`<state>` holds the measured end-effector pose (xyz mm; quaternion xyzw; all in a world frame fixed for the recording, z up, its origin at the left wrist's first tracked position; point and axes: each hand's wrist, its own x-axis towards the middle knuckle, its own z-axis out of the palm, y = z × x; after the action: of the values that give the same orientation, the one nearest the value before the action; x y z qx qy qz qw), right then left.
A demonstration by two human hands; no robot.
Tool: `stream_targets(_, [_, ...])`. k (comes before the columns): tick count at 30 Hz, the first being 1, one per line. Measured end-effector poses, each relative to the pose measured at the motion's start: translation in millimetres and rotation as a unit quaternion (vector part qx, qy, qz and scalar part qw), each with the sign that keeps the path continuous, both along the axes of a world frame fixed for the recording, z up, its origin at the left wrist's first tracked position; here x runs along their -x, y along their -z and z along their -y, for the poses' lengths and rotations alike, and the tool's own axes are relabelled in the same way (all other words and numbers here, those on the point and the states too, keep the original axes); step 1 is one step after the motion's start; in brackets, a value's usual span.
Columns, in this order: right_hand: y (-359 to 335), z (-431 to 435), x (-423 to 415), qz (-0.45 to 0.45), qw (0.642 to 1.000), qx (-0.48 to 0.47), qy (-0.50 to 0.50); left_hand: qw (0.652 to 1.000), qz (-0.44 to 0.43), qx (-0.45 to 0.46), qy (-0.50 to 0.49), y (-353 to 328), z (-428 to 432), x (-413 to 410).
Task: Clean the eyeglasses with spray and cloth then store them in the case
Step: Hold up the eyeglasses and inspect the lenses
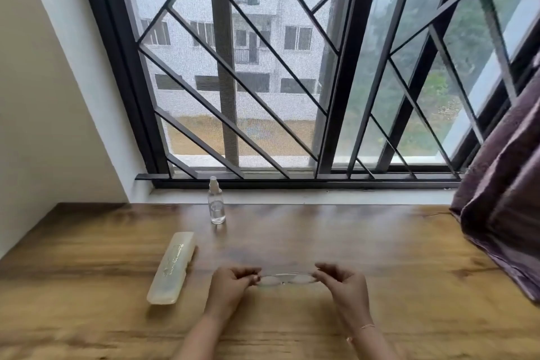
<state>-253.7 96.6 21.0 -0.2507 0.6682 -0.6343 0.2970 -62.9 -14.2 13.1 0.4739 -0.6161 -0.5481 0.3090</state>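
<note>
One wide-angle camera sits on my head, facing forward and down across the table [87, 286] toward the window [263, 73], my left hand [230, 283] and right hand [343, 283] close beneath.

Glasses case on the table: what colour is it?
The case is a pale, cloudy cream-yellow, shown best in the head view.

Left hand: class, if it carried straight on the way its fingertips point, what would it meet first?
Probably the right hand: the left hand points rightward along the thin clear-framed eyeglasses that both hands pinch, though depth is unclear.
</note>
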Motion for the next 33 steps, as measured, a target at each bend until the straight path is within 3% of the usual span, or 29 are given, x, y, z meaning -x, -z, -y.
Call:
stream_targets(3, [1, -6, -3, -0.071, 0.997, -0.005, -0.018, 0.989, 0.089, 0.098, 0.066, -3, -1, -1])
stream_targets(5, [2, -8, -4, -0.166, 0.985, -0.015, -0.045, 0.976, 0.126, 0.147, 0.095, -2, -2, 0])
stream_targets(9, [-1, -10, -5, -0.289, 0.956, -0.015, -0.048, 0.946, 0.198, 0.245, 0.082, -1, -7, 2])
stream_targets(14, [-1, -7, -13, -0.306, 0.952, -0.023, 0.009, 0.928, 0.201, 0.312, 0.019, 0, -11, 9])
stream_targets(19, [-6, -5, -10, -0.378, 0.924, -0.043, -0.034, 0.927, 0.183, 0.329, -0.011, -2, -11, 11])
stream_targets(26, [-15, 5, -22, -0.550, 0.828, -0.075, -0.073, 0.888, 0.201, 0.414, -0.006, -5, -15, 15])
stream_targets(33, [-20, 16, -30, -0.564, 0.817, -0.070, -0.096, 0.877, 0.200, 0.437, 0.002, -10, -15, 13])
